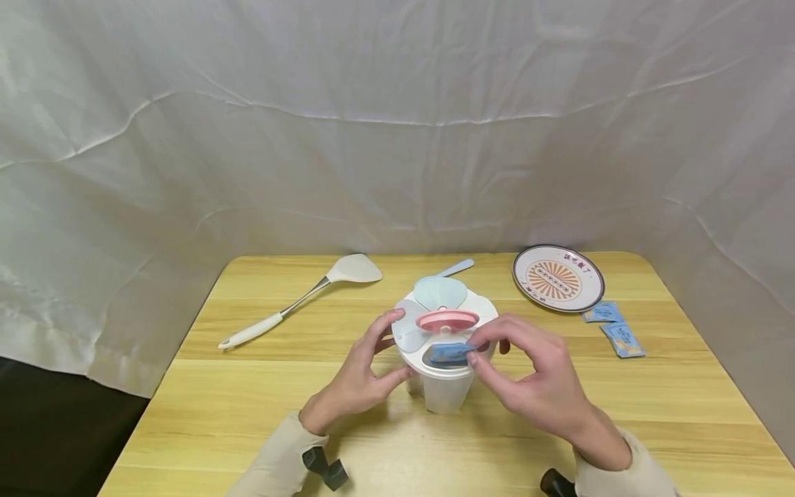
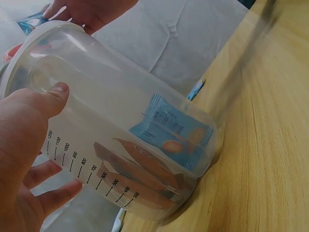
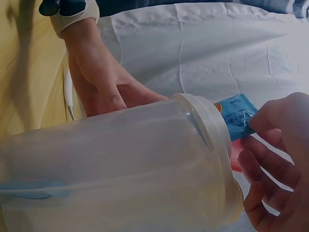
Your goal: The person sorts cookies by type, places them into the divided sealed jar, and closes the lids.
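A clear plastic storage canister [image 2: 111, 96] stands on the table; its white lid [image 1: 414, 357] carries petal-shaped flaps, and the pink flap [image 1: 448, 320] is raised over an opening. My left hand [image 1: 360, 376] holds the canister near its rim, thumb in front and fingers round the left side. Between thumb and index finger, my right hand [image 1: 537, 373] pinches a small blue snack packet [image 1: 448, 353] at the opening, partly inside it. Through the wall, a blue packet [image 2: 174, 128] and several orange-brown packets [image 2: 145, 159] lie in separate compartments at the bottom.
To the left lies a white spatula [image 1: 354, 269] with a metal shaft. A light blue handle [image 1: 456, 268] shows behind the canister. At the right, a patterned plate [image 1: 559, 278] lies near two blue packets [image 1: 623, 340]. Pale cloth [image 1: 397, 172] hangs behind the table.
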A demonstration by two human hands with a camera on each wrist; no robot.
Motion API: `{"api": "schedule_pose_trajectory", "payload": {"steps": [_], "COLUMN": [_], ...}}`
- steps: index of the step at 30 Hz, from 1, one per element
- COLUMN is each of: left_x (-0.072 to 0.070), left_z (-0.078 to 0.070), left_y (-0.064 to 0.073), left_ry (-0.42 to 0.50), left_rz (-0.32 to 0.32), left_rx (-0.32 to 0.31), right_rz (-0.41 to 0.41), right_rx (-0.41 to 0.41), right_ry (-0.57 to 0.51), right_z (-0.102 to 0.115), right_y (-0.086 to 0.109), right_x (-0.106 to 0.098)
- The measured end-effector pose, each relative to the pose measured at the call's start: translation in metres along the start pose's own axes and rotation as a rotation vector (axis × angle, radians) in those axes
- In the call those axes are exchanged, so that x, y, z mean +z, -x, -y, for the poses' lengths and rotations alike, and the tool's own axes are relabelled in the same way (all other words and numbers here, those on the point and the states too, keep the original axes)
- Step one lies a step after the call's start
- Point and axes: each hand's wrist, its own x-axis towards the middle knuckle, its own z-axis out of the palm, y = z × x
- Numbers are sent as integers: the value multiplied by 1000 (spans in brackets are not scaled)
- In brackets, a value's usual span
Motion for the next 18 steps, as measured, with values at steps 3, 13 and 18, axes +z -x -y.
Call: {"api": "schedule_pose_trajectory", "payload": {"steps": [3,13,18], "left_x": [0,-1,0], "left_z": [0,-1,2], "left_y": [0,0,-1], "left_ry": [0,10,2], "left_rz": [0,-7,-7], "left_rx": [0,-3,24], "right_rz": [2,-10,-28], "right_rx": [-10,12,4], "right_ry": [16,37,41], "right_z": [0,1,-2], "right_y": [0,1,2], "right_x": [1,-3,-5]}}
